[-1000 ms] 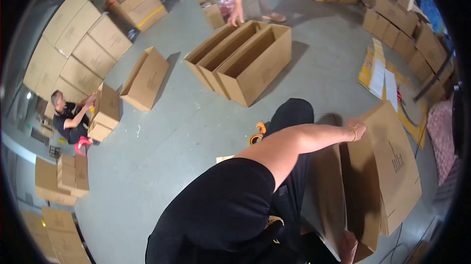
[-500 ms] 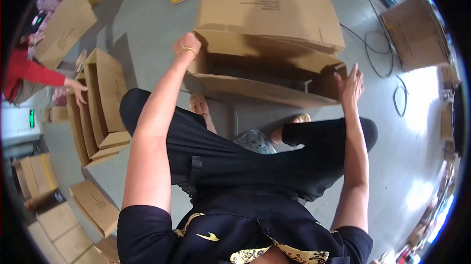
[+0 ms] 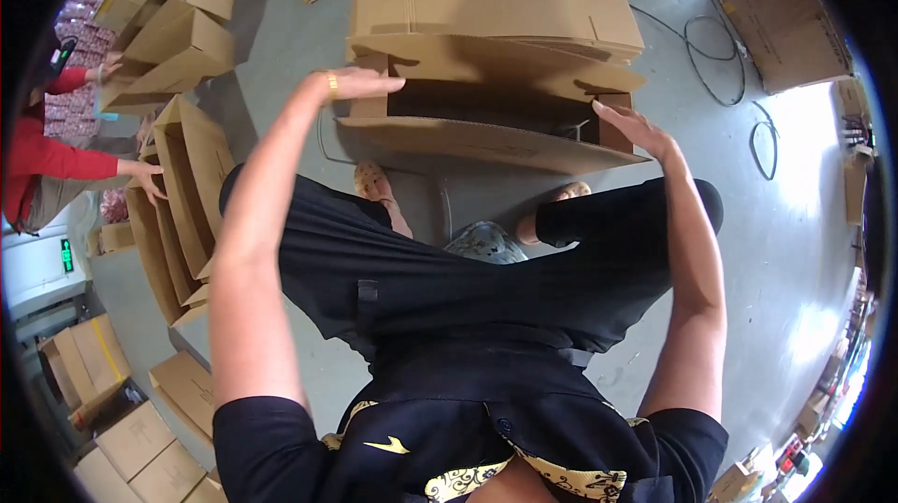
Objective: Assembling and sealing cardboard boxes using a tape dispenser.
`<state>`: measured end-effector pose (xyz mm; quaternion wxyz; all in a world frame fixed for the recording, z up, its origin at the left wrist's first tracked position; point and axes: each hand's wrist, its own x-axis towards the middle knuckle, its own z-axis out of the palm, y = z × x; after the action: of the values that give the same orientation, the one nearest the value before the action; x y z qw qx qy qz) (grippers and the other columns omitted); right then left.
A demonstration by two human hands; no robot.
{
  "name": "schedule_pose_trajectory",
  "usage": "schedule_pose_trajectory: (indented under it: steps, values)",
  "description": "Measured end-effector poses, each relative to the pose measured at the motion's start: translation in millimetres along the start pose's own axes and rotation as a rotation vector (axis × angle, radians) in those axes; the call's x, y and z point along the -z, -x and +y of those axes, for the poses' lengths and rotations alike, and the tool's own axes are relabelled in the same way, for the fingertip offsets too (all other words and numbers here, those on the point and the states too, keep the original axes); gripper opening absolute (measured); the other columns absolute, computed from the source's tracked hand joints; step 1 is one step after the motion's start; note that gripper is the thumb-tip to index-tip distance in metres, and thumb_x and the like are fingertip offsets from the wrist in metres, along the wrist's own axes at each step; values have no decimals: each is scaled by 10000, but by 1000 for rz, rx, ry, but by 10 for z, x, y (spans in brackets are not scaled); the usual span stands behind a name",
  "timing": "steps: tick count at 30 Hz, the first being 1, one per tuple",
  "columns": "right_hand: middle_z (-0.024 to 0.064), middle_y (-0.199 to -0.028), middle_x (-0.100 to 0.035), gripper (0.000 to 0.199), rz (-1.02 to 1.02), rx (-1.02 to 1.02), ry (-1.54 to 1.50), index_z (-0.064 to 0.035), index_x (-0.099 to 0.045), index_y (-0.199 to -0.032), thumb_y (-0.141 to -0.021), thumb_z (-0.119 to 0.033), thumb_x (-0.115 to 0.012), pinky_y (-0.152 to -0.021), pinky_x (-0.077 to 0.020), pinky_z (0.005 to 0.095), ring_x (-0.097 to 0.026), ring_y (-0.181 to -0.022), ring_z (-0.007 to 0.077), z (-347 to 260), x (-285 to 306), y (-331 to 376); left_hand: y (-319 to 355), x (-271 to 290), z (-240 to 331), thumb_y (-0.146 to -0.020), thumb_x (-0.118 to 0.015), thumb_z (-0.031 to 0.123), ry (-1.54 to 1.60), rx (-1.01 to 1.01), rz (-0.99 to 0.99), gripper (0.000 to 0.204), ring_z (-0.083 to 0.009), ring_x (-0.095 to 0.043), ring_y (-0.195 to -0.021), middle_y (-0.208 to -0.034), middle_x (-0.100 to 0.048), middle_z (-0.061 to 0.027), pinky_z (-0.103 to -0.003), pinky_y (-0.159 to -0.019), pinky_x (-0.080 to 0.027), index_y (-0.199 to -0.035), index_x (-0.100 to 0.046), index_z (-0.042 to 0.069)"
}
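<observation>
A large brown cardboard box [image 3: 496,7] lies on the grey floor in front of my knees, its open end facing me. My left hand [image 3: 360,84] rests flat on the left side flap, fingers stretched out. Over on the right side flap, my right hand [image 3: 636,127] presses down with the fingers apart. The lower flap [image 3: 486,143] sticks out toward my legs between both hands. Neither hand grips anything.
A row of open cardboard boxes [image 3: 182,204] stands at the left, where a person in a red sleeve [image 3: 56,162] touches one. More boxes [image 3: 168,26] lie at the upper left and lower left. A black cable [image 3: 720,54] and another box [image 3: 781,21] are at the upper right.
The view has swung from the box row to this box. My hands have shifted inward along the side flaps, and the box sits closer and larger in view.
</observation>
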<state>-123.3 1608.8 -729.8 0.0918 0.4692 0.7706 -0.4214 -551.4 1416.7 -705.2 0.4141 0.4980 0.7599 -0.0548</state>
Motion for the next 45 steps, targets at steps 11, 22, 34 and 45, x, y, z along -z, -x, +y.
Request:
schedule_pose_trajectory:
  steps: [11, 22, 34, 45]
  values:
    - [82, -737, -657, 462, -179, 292, 373, -85, -682, -959, -791, -510, -613, -687, -464, 304, -577, -671, 146, 197, -130, -81, 13, -216, -381, -833, -475, 527, -257, -298, 150, 517, -299, -480, -1134, -1108, -569, -196, -346, -940, -380, -1091, -617, 102]
    - [154, -793, -633, 421, 90, 658, 265, -78, -657, -874, -799, -484, -575, -704, -479, 401, -597, -776, 330, -109, -416, -245, -333, -385, -105, -765, -571, 580, -154, -334, 175, 585, -283, -518, -592, -649, -577, -185, -363, -595, -428, -765, -661, 2]
    - [173, -790, -630, 358, 51, 247, 332, -41, -653, -851, -883, -367, -507, -732, -466, 362, -604, -784, 307, -460, -132, -481, -567, -431, 114, -767, -602, 514, 20, -354, 536, 493, -273, -604, -764, -824, -645, -152, -332, -720, -461, -915, -661, 48]
    - [150, -823, -650, 432, -114, 480, 464, -116, -676, -908, -827, -514, -527, -690, -501, 405, -624, -768, 319, -463, -541, -752, -670, -647, 307, -815, -597, 475, 32, -294, -56, 479, -234, -504, -497, -554, -550, -134, -351, -558, -442, -764, -629, -1]
